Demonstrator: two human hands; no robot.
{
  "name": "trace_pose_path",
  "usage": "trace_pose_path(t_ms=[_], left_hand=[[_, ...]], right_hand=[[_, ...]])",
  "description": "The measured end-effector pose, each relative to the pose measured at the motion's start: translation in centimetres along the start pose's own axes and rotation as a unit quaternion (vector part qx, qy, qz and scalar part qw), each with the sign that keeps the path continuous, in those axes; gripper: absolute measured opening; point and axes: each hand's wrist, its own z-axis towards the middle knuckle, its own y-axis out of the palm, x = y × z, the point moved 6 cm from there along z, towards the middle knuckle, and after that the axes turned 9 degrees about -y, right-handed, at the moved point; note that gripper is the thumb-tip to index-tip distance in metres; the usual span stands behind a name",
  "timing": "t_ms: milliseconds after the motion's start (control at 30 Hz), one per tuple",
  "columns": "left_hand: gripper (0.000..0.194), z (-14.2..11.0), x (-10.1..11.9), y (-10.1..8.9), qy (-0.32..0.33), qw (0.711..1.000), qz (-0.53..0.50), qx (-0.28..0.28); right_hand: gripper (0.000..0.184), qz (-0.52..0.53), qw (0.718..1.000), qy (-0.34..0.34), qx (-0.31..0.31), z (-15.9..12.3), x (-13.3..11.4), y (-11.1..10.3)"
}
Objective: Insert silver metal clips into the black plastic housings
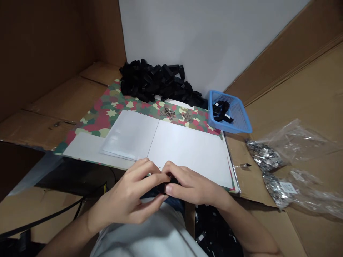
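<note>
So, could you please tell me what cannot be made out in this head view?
The black object between the left hand and right hand: mostly hidden by those hands, shape unclear.
The metal pieces in the clear plastic bag: too small, blurred by the plastic.
The black pieces at lower right: cut off by the bottom edge, partly hidden by the right forearm.

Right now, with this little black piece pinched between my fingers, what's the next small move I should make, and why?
I'd probably set the small black piece from your left hand and right hand into the blue mesh basket. Both hands are closed around it, and the basket, just beyond the white board's far corner, already holds similar black pieces.
</note>
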Motion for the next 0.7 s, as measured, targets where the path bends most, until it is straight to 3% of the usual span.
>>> trace_pose_path(t_ms=[267, 700], left_hand=[[0.017, -0.1, 0.5, 0.2, 0.01, 1.0, -0.006, -0.003], [0.017, -0.5, 0.7, 0.5, 0.025, 1.0, -0.008, -0.011]], right_hand=[[0.014, 0.157, 0.983, -0.019, 0.097, -0.2, 0.9, 1.1], [0.015, 0.206, 0.969, 0.007, 0.136, -0.5, 0.9, 1.5]])
